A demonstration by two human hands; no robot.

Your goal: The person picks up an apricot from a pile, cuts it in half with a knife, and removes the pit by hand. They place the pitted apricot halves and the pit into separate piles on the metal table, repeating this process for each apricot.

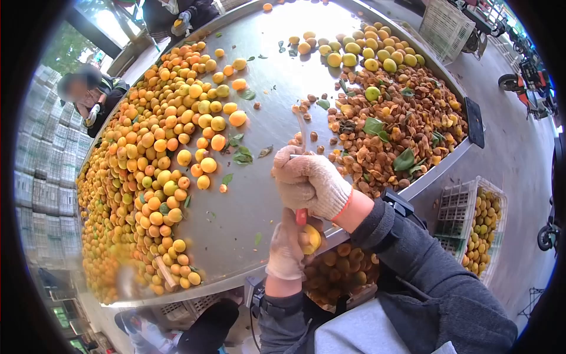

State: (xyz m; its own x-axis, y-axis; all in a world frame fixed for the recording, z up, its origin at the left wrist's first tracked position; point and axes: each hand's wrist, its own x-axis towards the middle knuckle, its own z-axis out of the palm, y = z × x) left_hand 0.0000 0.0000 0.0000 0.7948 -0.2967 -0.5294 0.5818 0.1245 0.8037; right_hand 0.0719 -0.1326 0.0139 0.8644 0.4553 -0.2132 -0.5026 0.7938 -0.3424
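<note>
My left hand [286, 255], in a dirty pale work glove, is closed around a yellow apricot [310, 241] just off the table's near edge. Above it, my right hand [312, 184], gloved too, makes a fist around a slim tool with a red part [301, 216] sticking out below, close to the apricot. The rest of the tool is mostly hidden in the fist. Beyond the right hand, several brown pits [305, 108] lie scattered on the metal table [230, 212].
Loose apricots [159, 141] cover the table's left side. Brown pits and scraps [407, 118] with leaves are heaped at right, yellow-green fruit [377, 50] behind them. A fruit-filled crate [451, 206] stands right; a bin of fruit [342, 268] sits below my hands. Other people [94, 97] are around the table.
</note>
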